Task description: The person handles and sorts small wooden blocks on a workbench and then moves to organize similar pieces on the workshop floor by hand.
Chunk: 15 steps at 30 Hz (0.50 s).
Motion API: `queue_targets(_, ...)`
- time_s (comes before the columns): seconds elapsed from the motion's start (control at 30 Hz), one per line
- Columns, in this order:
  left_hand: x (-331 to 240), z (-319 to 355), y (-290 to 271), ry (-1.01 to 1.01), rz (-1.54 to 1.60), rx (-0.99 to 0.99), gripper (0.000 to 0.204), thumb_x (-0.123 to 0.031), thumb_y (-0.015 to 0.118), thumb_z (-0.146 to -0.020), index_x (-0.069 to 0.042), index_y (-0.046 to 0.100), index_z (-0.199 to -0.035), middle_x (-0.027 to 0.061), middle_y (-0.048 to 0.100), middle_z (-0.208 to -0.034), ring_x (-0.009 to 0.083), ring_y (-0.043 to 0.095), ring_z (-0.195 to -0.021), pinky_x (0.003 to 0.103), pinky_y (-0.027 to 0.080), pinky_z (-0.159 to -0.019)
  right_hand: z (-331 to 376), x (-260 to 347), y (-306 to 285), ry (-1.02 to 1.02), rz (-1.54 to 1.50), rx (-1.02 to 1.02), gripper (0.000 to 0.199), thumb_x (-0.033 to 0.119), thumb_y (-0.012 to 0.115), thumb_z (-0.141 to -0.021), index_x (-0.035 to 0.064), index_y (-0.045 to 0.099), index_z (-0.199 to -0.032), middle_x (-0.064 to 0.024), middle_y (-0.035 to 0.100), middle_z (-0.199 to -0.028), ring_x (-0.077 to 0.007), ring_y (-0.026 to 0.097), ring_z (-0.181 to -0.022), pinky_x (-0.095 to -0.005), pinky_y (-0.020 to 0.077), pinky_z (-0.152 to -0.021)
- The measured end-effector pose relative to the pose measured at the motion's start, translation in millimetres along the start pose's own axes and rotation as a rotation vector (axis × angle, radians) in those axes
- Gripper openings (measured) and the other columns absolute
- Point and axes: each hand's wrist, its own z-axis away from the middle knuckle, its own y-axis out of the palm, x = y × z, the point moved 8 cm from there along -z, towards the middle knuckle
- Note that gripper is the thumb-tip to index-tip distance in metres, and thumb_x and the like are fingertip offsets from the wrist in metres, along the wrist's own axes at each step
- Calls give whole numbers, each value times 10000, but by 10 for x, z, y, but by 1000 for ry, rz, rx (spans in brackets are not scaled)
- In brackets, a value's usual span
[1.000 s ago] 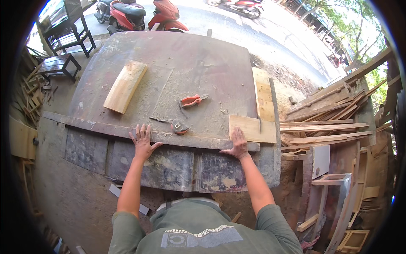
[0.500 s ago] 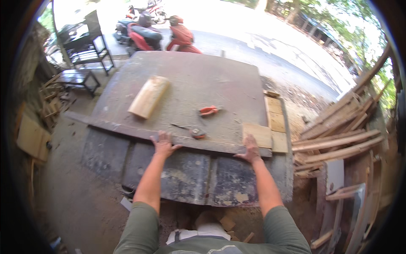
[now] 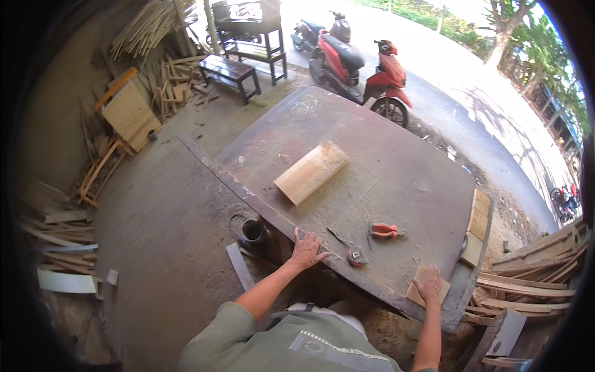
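Observation:
My left hand (image 3: 305, 249) lies with fingers spread on the front edge of a worn, dusty table (image 3: 409, 167). At the table's front right corner my right hand (image 3: 427, 285) is open and flat on a small pale board (image 3: 441, 289), covering part of it. Between the hands are a tape measure (image 3: 356, 256) in dark casing and a thin dark tool (image 3: 338, 236). Pliers (image 3: 385, 230) with red-orange handles rest a little farther right. A thick pale wooden block (image 3: 312, 172) sits farther back, left of the pliers.
Wooden pieces (image 3: 476, 218) line the table's right edge. Stacked timber (image 3: 527, 285) is heaped to the right. Below the table's left edge stands a dark container (image 3: 253, 230). A dark bench (image 3: 230, 73) and red scooters (image 3: 387, 77) are beyond the table.
The view has swung left, so the table appears turned and farther right. Both hands remain along its front edge, the right one now on the small board. The dark front panel no longer shows.

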Motion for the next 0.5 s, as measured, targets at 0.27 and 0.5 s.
queue_targets(0.27,1602,-580,-849,-344,-139,-241,1363,-808,755,-648,-104,164,-1655,348,22,-1670,515,12,-1555,737,59,-1181,174,325,-685,-47,260,273,600,387,847,-706,63,667,-1179,-172,598,-1148,-357,563,-1144,-509,441,-985)
queue_targets(0.5,2106,-817,-1009,-414,-7,-5,1544,-805,858,-445,-222,121,-1670,355,21,-1668,533,20,-1551,729,15,-1192,1290,451,-1388,-129,196,32,153,147,699,-736,16,644,-795,-218,601,-856,-442,610,-855,-540,480,-715)
